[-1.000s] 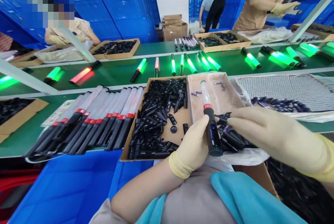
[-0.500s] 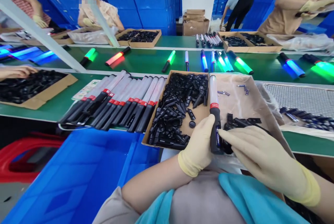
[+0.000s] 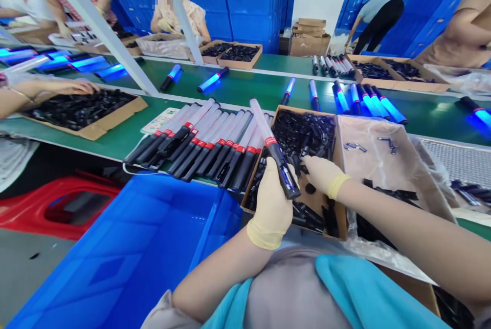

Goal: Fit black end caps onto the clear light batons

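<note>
The left hand [image 3: 273, 201] has its grip closed around a light baton [image 3: 273, 150] tilted above the desk's near edge; the right hand [image 3: 321, 174], grip narrow, reaches into the cardboard tray [image 3: 341, 175] of black caps [image 3: 307, 134].

Unlit baton [image 3: 273, 151], black handle, red band, tilted over black caps [image 3: 307, 137].

Glossy plastic baton [image 3: 273, 152], matt cardboard tray [image 3: 339, 165], rubbery gloves.
</note>
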